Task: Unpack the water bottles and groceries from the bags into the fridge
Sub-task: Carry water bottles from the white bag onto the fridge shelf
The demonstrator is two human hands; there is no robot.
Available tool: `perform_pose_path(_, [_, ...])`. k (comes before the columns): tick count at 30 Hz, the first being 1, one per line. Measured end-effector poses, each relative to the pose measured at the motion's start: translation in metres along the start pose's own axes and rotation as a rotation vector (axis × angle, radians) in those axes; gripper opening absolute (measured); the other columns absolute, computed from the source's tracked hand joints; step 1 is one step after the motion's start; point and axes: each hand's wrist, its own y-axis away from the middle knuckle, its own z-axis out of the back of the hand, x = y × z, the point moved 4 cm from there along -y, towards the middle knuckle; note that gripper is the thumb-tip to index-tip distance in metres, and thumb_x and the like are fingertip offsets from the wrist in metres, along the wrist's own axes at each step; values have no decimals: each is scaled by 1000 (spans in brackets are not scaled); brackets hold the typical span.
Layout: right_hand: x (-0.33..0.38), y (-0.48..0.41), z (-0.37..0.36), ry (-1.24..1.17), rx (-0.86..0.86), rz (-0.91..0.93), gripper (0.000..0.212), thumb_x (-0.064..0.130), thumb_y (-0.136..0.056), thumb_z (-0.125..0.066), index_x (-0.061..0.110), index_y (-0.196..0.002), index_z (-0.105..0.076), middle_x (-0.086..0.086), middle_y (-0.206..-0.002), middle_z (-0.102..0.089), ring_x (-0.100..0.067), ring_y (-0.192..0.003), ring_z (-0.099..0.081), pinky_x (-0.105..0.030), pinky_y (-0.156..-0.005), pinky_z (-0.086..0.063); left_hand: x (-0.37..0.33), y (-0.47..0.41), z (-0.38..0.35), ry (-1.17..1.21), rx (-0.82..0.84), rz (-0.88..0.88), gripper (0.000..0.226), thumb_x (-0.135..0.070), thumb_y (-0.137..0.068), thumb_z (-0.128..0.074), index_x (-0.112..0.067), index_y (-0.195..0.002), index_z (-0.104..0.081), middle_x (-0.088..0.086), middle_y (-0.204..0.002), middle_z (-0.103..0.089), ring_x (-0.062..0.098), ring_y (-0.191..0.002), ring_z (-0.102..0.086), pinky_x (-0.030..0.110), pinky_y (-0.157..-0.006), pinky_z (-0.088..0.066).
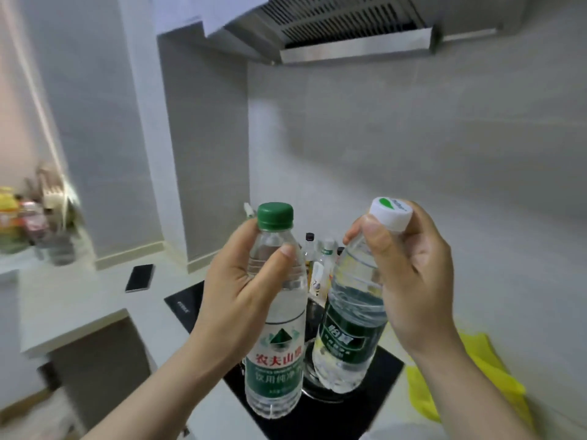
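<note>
My left hand [241, 281] grips the neck of a clear water bottle with a green cap [276, 354] and a white-and-green label. It hangs upright above the black cooktop [374, 401]. My right hand [409, 277] grips the neck of a second water bottle [349, 338], which has a white cap and a dark green label and tilts to the left. The two bottles are side by side, nearly touching. No fridge or bags are in view.
A range hood [343, 30] hangs overhead. Several condiment bottles [317, 265] stand behind the held bottles. A phone [139, 277] lies on the white counter [73, 306]. A yellow cloth [470, 379] lies at the right. Blurred jars [19, 220] stand far left.
</note>
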Motion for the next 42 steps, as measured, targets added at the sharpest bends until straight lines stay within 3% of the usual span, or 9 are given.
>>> perform_pose_path(5, [10,-1,-44,-152,106,6,12,37,-86,-59,25,-90,-59,0,-79,-70,-13,-72,-66,-18,-68,-50,-15,13,49,-90,-101,-44,21,-31,-86,-56,-28,-107,-61,-12,-91,-70,4,-79,-67,12,-66,-50])
perform_pose_path(11, [32,5,-112,-240,241,5,17,42,-85,-58,26,-92,-59,-3,-83,-69,-20,-78,-68,-40,-74,-57,-37,28,116,-209,-221,-60,21,-31,-87,-57,-24,-107,-62,-5,-91,-69,11,-79,-67,21,-67,-55])
perform_pose_path(15, [55,14,-168,-305,335,48,25,39,-85,-59,17,-95,-60,-3,-84,-69,-19,-77,-68,-26,-70,-55,-56,45,167,-297,-287,-77,25,-32,-86,-53,-20,-105,-62,2,-89,-67,15,-75,-65,32,-67,-55])
perform_pose_path(24, [120,56,-294,-466,448,134,25,42,-85,-56,19,-95,-61,0,-83,-70,-12,-72,-66,-15,-63,-48,-108,104,300,-530,-484,-60,29,-36,-84,-52,-25,-108,-64,-10,-95,-69,11,-89,-65,23,-74,-53])
perform_pose_path(27, [143,74,-331,-514,478,138,23,44,-85,-56,24,-95,-62,2,-84,-71,-14,-75,-68,-19,-66,-51,-124,127,336,-616,-540,-48,28,-38,-83,-52,-25,-105,-64,-13,-95,-68,8,-90,-64,17,-73,-50])
perform_pose_path(34, [189,117,-408,-703,553,134,23,40,-85,-57,20,-92,-63,2,-81,-71,-14,-76,-68,-19,-71,-51,-161,178,406,-761,-632,-5,25,-40,-84,-51,-22,-96,-63,-5,-88,-66,14,-82,-63,21,-70,-51])
perform_pose_path(37, [209,133,-441,-775,616,126,19,41,-85,-58,23,-89,-62,1,-79,-69,-19,-75,-67,-34,-71,-55,-174,196,429,-814,-696,19,25,-40,-83,-51,-22,-95,-63,-6,-87,-66,14,-82,-64,16,-71,-50])
perform_pose_path(39, [220,142,-462,-826,657,133,16,41,-85,-58,26,-88,-62,2,-78,-69,-21,-75,-67,-42,-72,-55,-182,208,443,-842,-744,34,25,-41,-82,-51,-23,-95,-63,-5,-87,-66,15,-83,-64,18,-72,-51])
perform_pose_path(42, [237,155,-492,-932,724,144,16,39,-86,-58,24,-89,-62,0,-78,-69,-20,-74,-67,-39,-72,-55,-194,224,462,-872,-829,61,24,-43,-81,-52,-29,-98,-63,-6,-90,-67,16,-86,-65,28,-74,-55])
